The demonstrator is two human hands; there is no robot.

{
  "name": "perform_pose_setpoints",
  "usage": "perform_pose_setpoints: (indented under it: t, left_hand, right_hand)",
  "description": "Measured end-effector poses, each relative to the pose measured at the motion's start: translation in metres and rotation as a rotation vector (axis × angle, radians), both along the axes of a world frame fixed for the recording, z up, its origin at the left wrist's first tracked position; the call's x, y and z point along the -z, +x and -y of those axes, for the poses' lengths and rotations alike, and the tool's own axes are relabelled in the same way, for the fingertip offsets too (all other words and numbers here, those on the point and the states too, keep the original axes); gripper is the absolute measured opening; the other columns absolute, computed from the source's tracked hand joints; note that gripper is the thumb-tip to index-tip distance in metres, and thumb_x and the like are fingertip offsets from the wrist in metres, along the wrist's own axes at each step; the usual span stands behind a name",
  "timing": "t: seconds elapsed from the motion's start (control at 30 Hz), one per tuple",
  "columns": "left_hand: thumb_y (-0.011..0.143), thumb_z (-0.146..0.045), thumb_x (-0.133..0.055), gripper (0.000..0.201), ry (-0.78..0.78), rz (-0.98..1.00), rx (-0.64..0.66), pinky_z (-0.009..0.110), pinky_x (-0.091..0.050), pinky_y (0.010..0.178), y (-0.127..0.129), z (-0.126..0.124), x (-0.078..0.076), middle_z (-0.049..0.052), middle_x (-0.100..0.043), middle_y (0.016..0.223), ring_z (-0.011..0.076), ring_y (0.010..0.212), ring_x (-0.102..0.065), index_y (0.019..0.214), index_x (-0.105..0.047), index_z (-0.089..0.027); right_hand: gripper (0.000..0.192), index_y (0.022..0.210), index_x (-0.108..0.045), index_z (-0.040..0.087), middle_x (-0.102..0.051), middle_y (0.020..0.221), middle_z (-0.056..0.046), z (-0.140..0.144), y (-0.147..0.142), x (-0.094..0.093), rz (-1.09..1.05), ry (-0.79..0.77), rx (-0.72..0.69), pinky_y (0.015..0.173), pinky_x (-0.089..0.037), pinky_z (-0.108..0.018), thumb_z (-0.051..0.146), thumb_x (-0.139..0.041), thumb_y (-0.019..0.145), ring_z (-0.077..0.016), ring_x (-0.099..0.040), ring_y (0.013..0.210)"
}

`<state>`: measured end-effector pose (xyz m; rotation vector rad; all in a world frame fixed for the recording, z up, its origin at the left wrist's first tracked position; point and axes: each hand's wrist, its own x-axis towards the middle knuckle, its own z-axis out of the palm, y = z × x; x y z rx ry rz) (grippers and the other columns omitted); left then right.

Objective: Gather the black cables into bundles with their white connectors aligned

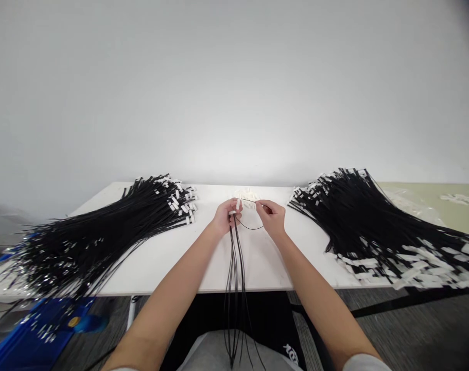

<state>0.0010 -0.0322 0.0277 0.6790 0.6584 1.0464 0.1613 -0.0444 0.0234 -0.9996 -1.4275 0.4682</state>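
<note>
My left hand (223, 217) is closed on a few black cables (236, 263), which hang down past the table edge toward my lap. A small white connector (239, 203) shows upright at its fingertips. To its right, the fingers of my right hand (272, 216) pinch a thin black wire (248, 200) that runs across to the white piece. Part of this wire loops down between the two hands. Whether the wire's tip is inside the connector is too small to tell. Just behind my hands lies a heap of small white connectors (250, 196).
Large bundles of black cables with white ends lie on the left (103, 226) and the right (358, 216) of the white table (180, 263). More white pieces (457, 199) rest on the pale green surface at far right. A blue bin (45, 340) stands below at left.
</note>
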Motion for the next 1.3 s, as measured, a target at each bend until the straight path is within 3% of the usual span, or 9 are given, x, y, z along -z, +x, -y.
perform_pose_setpoints:
  t: [0.83, 1.13, 1.3]
  left_hand:
    - [0.064, -0.027, -0.058, 0.017, 0.009, 0.004, 0.031, 0.015, -0.011, 0.028, -0.001, -0.002, -0.001, -0.005, -0.037, 0.055, 0.0021, 0.033, -0.027, 0.071, -0.047, -0.017]
    - [0.063, -0.027, -0.058, 0.016, 0.002, -0.201, -0.046, 0.015, -0.011, 0.03, 0.003, -0.001, 0.0, -0.005, -0.035, 0.053, 0.0012, 0.034, -0.024, 0.068, -0.051, -0.015]
    - [0.063, -0.029, -0.058, 0.016, 0.015, -0.26, -0.031, 0.016, -0.009, 0.031, 0.003, -0.003, 0.002, -0.005, -0.036, 0.053, 0.0011, 0.033, -0.022, 0.067, -0.052, -0.014]
  right_hand:
    - [0.02, 0.075, -0.066, 0.022, -0.046, 0.052, 0.002, 0.0, 0.0, 0.003, 0.144, 0.086, -0.009, 0.05, -0.036, -0.025, 0.035, -0.051, 0.077, -0.0099, -0.037, 0.047]
    - [0.024, 0.084, -0.066, 0.026, -0.051, 0.058, 0.0, -0.009, 0.009, 0.014, 0.534, 0.152, 0.148, 0.054, -0.034, -0.023, 0.037, -0.044, 0.082, -0.0096, -0.041, 0.052]
    - [0.024, 0.08, -0.066, 0.028, -0.057, 0.065, -0.002, -0.009, 0.012, 0.013, 0.597, 0.195, 0.163, 0.057, -0.03, -0.023, 0.04, -0.045, 0.084, -0.0108, -0.046, 0.057]
